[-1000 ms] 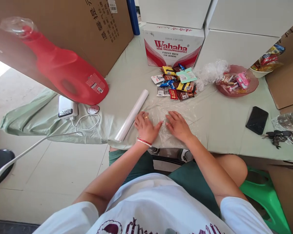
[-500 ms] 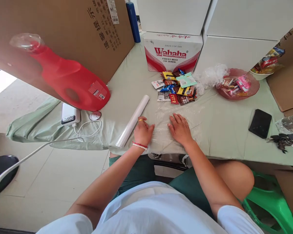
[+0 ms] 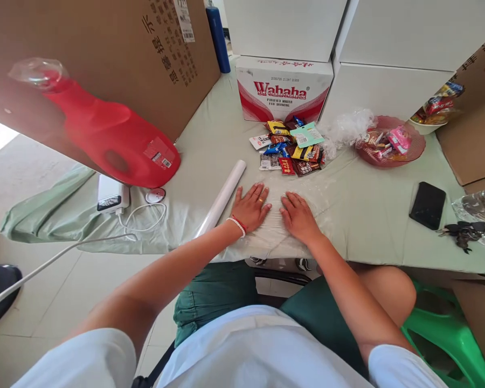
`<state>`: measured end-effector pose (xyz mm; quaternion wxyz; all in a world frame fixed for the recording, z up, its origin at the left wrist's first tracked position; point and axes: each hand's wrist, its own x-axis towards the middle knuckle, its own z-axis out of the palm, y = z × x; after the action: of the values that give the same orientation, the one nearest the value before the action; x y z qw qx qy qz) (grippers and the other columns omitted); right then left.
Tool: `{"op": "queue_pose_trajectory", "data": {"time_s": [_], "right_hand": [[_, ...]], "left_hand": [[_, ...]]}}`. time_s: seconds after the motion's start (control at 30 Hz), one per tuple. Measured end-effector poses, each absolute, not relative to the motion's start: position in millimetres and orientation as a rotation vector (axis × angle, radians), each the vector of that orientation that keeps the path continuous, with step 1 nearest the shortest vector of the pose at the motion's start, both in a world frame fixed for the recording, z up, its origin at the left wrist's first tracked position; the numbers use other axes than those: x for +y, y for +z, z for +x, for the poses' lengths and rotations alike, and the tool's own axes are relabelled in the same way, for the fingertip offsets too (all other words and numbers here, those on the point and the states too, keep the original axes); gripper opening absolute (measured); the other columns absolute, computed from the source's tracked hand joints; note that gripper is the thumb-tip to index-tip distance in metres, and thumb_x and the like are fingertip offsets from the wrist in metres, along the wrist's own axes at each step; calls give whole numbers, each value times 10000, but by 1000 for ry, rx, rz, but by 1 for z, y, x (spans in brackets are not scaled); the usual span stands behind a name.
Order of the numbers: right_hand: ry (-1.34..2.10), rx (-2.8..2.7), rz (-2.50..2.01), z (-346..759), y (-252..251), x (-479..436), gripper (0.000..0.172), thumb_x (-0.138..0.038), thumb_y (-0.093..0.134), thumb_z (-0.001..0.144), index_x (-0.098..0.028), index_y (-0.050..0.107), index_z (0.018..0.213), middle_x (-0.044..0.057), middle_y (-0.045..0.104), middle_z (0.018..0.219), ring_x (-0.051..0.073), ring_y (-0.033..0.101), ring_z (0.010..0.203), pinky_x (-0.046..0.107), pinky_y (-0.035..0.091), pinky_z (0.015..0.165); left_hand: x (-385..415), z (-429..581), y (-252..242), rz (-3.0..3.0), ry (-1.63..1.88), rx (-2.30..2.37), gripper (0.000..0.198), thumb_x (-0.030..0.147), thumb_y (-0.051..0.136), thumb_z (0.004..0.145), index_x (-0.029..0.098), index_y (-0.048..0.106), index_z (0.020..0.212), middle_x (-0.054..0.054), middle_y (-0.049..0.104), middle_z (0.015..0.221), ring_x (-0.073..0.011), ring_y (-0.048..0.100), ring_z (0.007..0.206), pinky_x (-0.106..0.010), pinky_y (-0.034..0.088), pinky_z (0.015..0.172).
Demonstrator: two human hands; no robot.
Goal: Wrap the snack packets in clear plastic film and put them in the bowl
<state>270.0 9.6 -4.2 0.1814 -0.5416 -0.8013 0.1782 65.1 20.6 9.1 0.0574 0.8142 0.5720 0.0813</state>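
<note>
A sheet of clear plastic film (image 3: 275,229) lies on the green cloth near the table's front edge. My left hand (image 3: 250,207) rests flat on its left part, fingers stretched out. On the film's other side my right hand (image 3: 299,216) lies flat too, with its fingers slightly spread. Neither hand holds anything. Left of my left hand lies a white roll (image 3: 222,196), slanting away from me, its near end partly behind my wrist. Beyond the film is a pile of wrapped snacks (image 3: 293,145) in several colours.
A red jug (image 3: 117,140) and a white power bank (image 3: 112,194) with a cable stand at left. Behind the snacks is a Wahaba-style white and red carton (image 3: 285,91). At right are a pink bowl (image 3: 412,153), crumpled plastic (image 3: 350,129), a black phone (image 3: 427,206) and keys (image 3: 464,231).
My left hand has moved right and forward from beside the roll, and its fingers have straightened out flat on the film. My right hand stays nearly in place.
</note>
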Motion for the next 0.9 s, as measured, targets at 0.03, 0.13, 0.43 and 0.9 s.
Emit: {"op": "queue_pose_trajectory", "data": {"time_s": [0.03,0.13,0.43,0.9], "right_hand": [[612,-2193,-1502,279,-3,14,519,-393,383,1070,-169,632,1467,136,527,1604,291,445,1515,495,332,1277],[919,-1924,-1519,313,10,41,465,-410,405,1052,-216,685,1369,105,735,1324,267,671,1232,453,539,1082],[185,-2701,-1553,327,54,173,532,-110,509,933,-215,667,1429,149,606,1441,365,484,1335,522,449,1084],[463,-1998,-1712,305,91,196,458,-438,623,964,-118,556,1285,150,695,1177,228,623,971,377,511,897]], "left_hand": [[20,60,4,2462,205,1736,609,448,310,1085,192,395,1631,-147,341,1721,-298,322,1603,-670,101,1302],[11,53,-2,2458,156,1743,652,488,291,1083,189,335,1660,-142,263,1748,-307,272,1623,-700,99,1291],[2,58,6,2417,115,1746,652,508,327,1074,224,343,1662,-135,273,1747,-309,270,1624,-680,92,1300],[1,57,5,2416,188,1724,655,503,366,1071,201,364,1651,-149,296,1735,-326,291,1615,-707,106,1294]]}}
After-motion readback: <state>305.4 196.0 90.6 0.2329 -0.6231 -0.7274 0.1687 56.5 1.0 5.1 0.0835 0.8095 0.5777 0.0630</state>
